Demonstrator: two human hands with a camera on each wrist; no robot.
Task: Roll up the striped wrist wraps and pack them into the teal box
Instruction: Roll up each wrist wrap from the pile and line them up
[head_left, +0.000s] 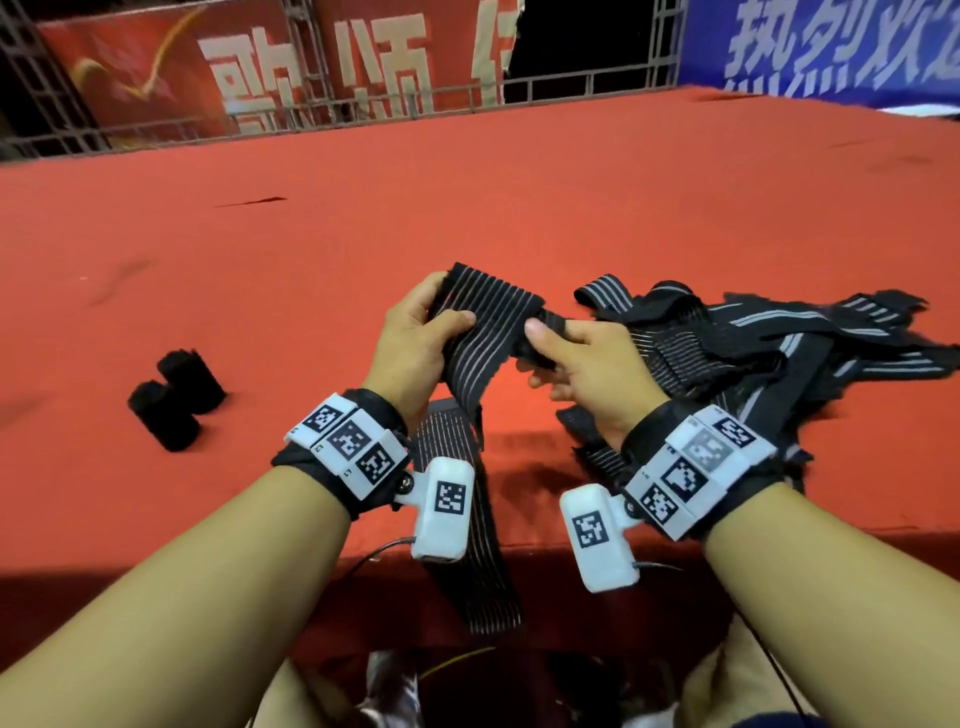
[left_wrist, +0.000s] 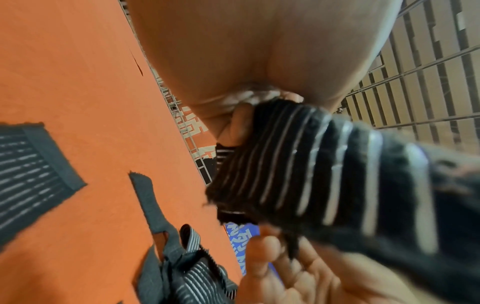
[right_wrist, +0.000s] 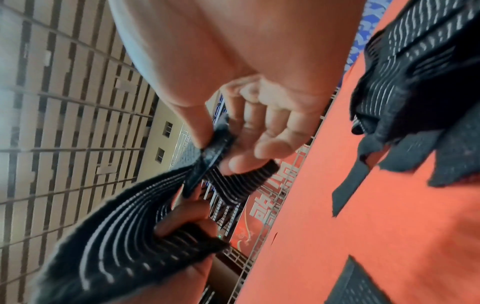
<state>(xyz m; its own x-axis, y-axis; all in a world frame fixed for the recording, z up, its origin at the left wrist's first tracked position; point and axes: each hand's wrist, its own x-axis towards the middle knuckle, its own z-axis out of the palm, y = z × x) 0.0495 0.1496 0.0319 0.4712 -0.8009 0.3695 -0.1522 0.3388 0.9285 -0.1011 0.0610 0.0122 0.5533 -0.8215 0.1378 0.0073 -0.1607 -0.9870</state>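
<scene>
A black wrist wrap (head_left: 480, 332) with thin pale stripes is held up above the red table between both hands. My left hand (head_left: 421, 332) grips its left part, thumb on top. My right hand (head_left: 561, 343) pinches its folded right end (right_wrist: 215, 148) between thumb and fingers. The wrap's long tail (head_left: 467, 545) hangs down over the table's front edge. In the left wrist view the wrap (left_wrist: 324, 174) fills the middle, blurred. Two rolled black wraps (head_left: 176, 397) lie at the left on the table. No teal box is in view.
A tangled pile of unrolled striped wraps (head_left: 753, 348) lies at the right on the red table (head_left: 467, 182). A metal fence with red and blue banners (head_left: 311, 67) runs behind the table's far edge. Cables hang below the wrists.
</scene>
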